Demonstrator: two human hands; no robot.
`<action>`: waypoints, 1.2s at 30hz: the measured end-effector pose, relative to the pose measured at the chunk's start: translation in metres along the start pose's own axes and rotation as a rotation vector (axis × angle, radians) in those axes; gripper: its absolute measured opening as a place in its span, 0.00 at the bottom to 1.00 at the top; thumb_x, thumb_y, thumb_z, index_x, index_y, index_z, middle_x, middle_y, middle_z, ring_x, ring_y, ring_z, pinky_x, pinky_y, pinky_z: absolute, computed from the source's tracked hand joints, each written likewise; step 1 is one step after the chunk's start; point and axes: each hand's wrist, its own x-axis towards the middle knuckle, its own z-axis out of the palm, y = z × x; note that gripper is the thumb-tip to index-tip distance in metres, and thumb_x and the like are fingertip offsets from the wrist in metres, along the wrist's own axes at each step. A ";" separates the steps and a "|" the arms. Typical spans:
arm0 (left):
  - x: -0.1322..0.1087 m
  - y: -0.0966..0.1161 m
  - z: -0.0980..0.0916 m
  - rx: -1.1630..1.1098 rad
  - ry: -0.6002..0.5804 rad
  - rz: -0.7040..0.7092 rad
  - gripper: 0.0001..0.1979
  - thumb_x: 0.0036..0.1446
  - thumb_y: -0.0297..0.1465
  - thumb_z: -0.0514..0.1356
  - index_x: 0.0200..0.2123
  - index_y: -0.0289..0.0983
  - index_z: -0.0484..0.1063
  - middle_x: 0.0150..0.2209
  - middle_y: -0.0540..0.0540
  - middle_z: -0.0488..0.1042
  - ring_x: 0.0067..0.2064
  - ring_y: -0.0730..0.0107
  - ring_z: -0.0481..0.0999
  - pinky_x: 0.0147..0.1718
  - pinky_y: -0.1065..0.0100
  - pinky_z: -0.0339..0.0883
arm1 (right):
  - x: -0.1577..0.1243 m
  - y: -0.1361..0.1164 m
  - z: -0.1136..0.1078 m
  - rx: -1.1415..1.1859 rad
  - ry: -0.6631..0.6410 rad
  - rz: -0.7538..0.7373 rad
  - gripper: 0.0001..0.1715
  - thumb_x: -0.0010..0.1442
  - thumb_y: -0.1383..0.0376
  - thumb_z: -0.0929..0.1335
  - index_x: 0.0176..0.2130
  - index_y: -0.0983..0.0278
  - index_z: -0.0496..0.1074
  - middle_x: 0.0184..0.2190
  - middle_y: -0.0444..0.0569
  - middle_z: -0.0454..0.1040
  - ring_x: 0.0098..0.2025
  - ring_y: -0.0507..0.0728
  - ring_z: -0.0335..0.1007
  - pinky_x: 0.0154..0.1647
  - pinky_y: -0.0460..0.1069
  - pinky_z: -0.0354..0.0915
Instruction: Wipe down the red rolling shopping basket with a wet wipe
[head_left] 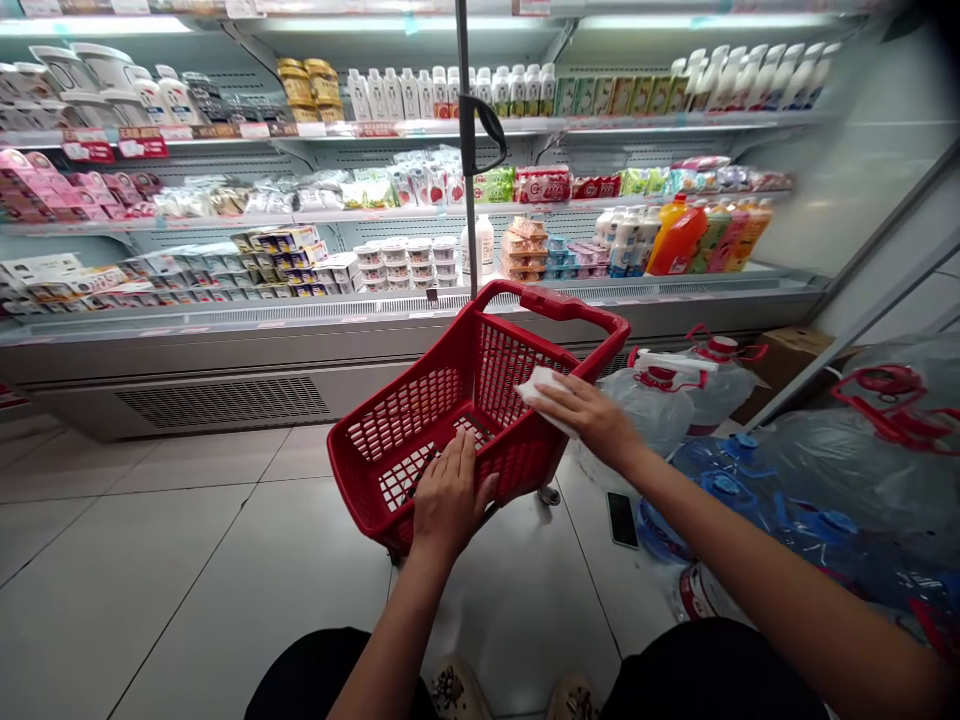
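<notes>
A red plastic shopping cart [405, 415] with perforated basket walls stands in front of me at a slant. My left hand [448, 490] grips its near rim, with the fingers reaching over into the basket and the thumb apart on the near side. In my right hand [592, 410] is a crumpled white wipe [541, 384], pressed to the basket's right rim below the red handle [570, 303]. The fingers lie over the wipe and hide part of it. Behind the handle a grey pole [466, 235] rises with a black hook-like loop.
A refrigerated shelf unit [225, 395] with bottles, tubs and packs runs behind the cart. Large water jugs [847, 480] with red or blue handles crowd the right side. A phone [622, 520] lies on the tiled floor [247, 590] beside them. A cardboard box [787, 350] stands behind.
</notes>
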 end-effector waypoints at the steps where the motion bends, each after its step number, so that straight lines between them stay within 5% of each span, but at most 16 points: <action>1: 0.000 0.000 0.000 -0.004 0.002 -0.003 0.34 0.73 0.43 0.49 0.75 0.35 0.49 0.70 0.36 0.63 0.66 0.52 0.71 0.61 0.54 0.69 | -0.002 0.009 -0.007 -0.035 0.008 0.019 0.35 0.70 0.75 0.63 0.69 0.50 0.65 0.67 0.43 0.69 0.72 0.63 0.57 0.72 0.65 0.61; 7: 0.001 0.000 0.004 -0.035 0.017 -0.010 0.34 0.72 0.43 0.51 0.75 0.37 0.48 0.70 0.38 0.64 0.66 0.51 0.71 0.61 0.53 0.69 | -0.017 0.016 -0.022 -0.048 -0.026 0.120 0.48 0.63 0.82 0.59 0.74 0.50 0.54 0.70 0.40 0.63 0.74 0.60 0.54 0.58 0.54 0.76; 12: 0.003 -0.001 0.004 -0.031 0.020 0.004 0.34 0.72 0.43 0.50 0.75 0.37 0.49 0.69 0.38 0.65 0.65 0.52 0.72 0.61 0.54 0.69 | -0.015 -0.018 0.007 0.223 -0.003 0.040 0.55 0.58 0.84 0.56 0.76 0.51 0.43 0.72 0.44 0.61 0.75 0.57 0.49 0.69 0.59 0.67; 17: 0.002 -0.001 0.002 -0.026 0.004 0.005 0.33 0.72 0.43 0.50 0.75 0.37 0.50 0.70 0.38 0.64 0.66 0.53 0.71 0.62 0.54 0.69 | -0.009 -0.023 0.010 0.281 -0.022 -0.044 0.47 0.64 0.80 0.58 0.76 0.58 0.48 0.71 0.49 0.62 0.76 0.60 0.48 0.73 0.63 0.59; 25: 0.002 0.002 0.003 -0.037 0.023 -0.004 0.33 0.72 0.42 0.51 0.74 0.37 0.50 0.69 0.38 0.65 0.66 0.53 0.71 0.62 0.53 0.68 | -0.010 0.024 -0.011 0.000 0.054 0.171 0.31 0.75 0.64 0.60 0.73 0.62 0.56 0.70 0.53 0.64 0.74 0.63 0.53 0.73 0.64 0.59; 32: 0.002 0.004 0.005 -0.002 0.006 0.005 0.35 0.73 0.43 0.50 0.75 0.33 0.45 0.71 0.35 0.61 0.67 0.52 0.70 0.63 0.54 0.66 | 0.004 -0.064 0.023 0.104 -0.022 -0.054 0.39 0.69 0.74 0.61 0.75 0.64 0.52 0.70 0.51 0.63 0.74 0.60 0.52 0.74 0.59 0.58; 36: -0.001 0.001 0.006 0.037 0.008 -0.012 0.36 0.73 0.42 0.48 0.76 0.32 0.41 0.72 0.35 0.59 0.67 0.53 0.69 0.62 0.56 0.66 | 0.004 -0.060 0.022 0.110 -0.036 -0.143 0.38 0.67 0.76 0.60 0.73 0.64 0.56 0.70 0.50 0.65 0.74 0.59 0.54 0.73 0.59 0.59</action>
